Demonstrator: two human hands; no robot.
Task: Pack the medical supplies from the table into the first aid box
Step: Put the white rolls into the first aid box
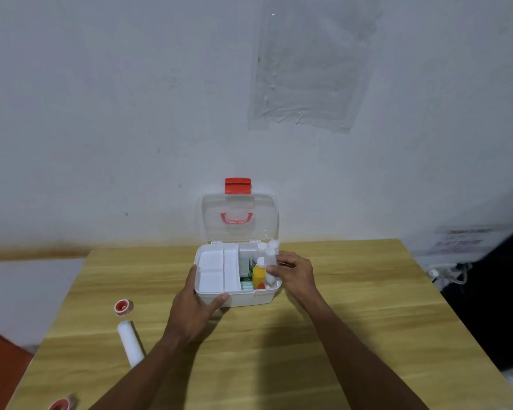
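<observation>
A white first aid box stands open in the middle of the wooden table, its clear lid with a red latch upright against the wall. A white tray fills the box's left half. On the right side stand a yellow bottle and small clear bottles. My left hand grips the box's front left corner. My right hand holds a clear bottle upright at the box's right edge. A white gauze roll and a red-centred tape roll lie at the left of the table.
A second red tape roll shows at the table's bottom left edge. The wooden table stands against a white wall. A dark object and cables stand off the right side.
</observation>
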